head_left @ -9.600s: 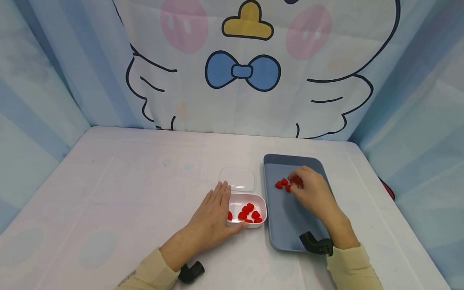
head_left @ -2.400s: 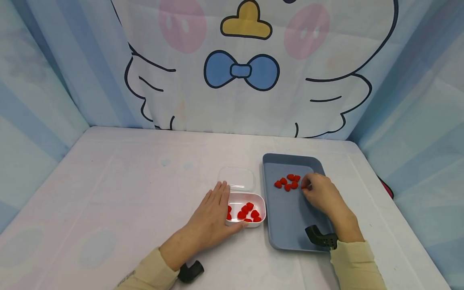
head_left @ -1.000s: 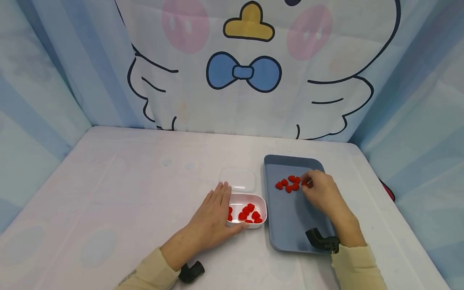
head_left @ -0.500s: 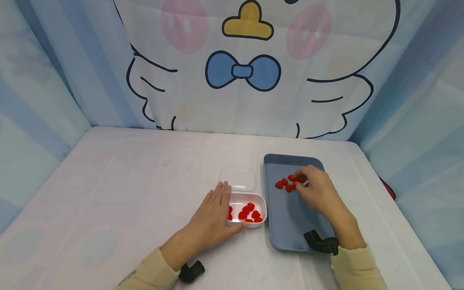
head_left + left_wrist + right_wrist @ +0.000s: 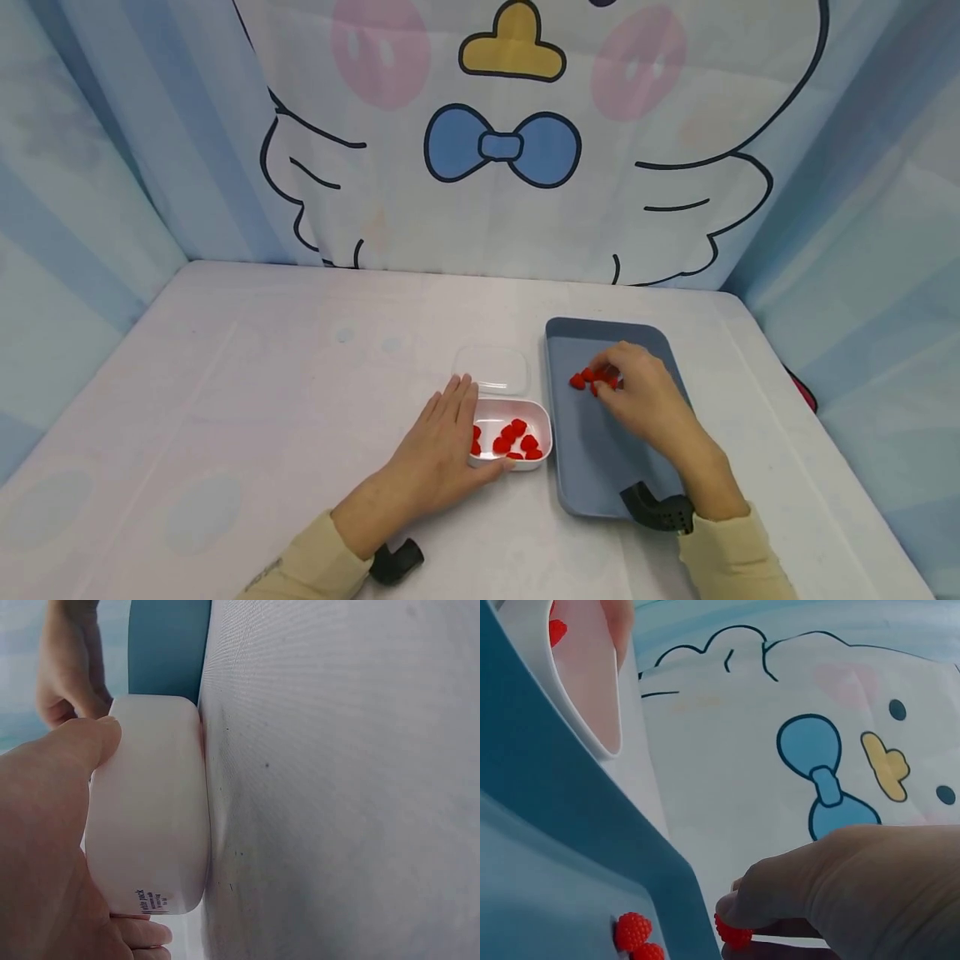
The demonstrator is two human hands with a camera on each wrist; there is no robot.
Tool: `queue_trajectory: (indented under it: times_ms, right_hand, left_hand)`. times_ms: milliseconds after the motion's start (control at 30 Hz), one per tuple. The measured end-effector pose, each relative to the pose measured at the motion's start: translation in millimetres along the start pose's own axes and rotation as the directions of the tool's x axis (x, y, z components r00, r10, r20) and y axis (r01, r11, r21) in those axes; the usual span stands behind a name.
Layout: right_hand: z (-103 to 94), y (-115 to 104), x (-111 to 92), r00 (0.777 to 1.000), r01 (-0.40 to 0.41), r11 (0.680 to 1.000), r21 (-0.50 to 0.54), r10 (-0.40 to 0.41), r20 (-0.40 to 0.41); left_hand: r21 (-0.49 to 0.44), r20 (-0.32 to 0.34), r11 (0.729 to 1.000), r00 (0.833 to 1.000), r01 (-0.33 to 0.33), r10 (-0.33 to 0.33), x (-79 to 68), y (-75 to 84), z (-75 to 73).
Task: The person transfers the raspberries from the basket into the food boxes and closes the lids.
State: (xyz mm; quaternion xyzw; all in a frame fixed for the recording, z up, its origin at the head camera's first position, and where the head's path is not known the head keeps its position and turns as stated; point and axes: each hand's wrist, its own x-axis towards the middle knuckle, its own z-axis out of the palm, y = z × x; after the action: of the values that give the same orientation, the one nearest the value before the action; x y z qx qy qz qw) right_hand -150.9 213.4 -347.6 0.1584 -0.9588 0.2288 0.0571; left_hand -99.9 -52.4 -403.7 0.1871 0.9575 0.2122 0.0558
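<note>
My left hand rests along the left end of a small white box, fingers straight and thumb along its near wall. In the left wrist view the thumb overlaps the upper edge of the box. Several red raspberries lie inside the box; my hand hides part of it. Over the blue-grey tray, my right hand is bent down at a cluster of raspberries. In the right wrist view its thumb and fingers pinch a raspberry, with more raspberries beside it on the tray.
A clear plastic lid lies on the white table just behind the box. The tray stands close against the box's right side. A curtain with a cartoon bird closes off the back.
My right hand has shifted left over the raspberry cluster from its right end, covering more of the fruit. My left hand and the box have stayed in place.
</note>
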Motion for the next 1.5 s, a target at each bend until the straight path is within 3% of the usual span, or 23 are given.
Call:
queue_trajectory:
  times_ms: [267, 733, 1000, 1500]
  right_hand:
    - [7.9, -7.7, -0.2, 0.997, 0.08, 0.996, 0.036, -0.08, 0.005]
    - [11.4, -20.1, 0.5, 0.988, 0.152, 0.988, 0.04, -0.151, -0.012]
    - [15.6, -25.0, -1.1, 0.988, 0.149, 0.987, 0.065, -0.15, 0.018]
    - [25.0, -41.6, -5.4, 0.967, 0.233, 0.968, 0.089, -0.24, 0.083]
  left_hand:
    - [0.0, 0.004, 1.0, 1.0, 0.004, -0.004, -0.6, -0.5, 0.8]
    - [-0.007, 0.004, 1.0, 1.0, 0.006, -0.006, 1.3, 0.1, -0.7]
    - [-0.006, 0.009, 1.0, 1.0, 0.01, -0.01, 0.5, -1.2, -0.5]
    - [0.018, -0.014, 1.0, 1.0, -0.012, 0.013, 1.0, -1.1, 0.6]
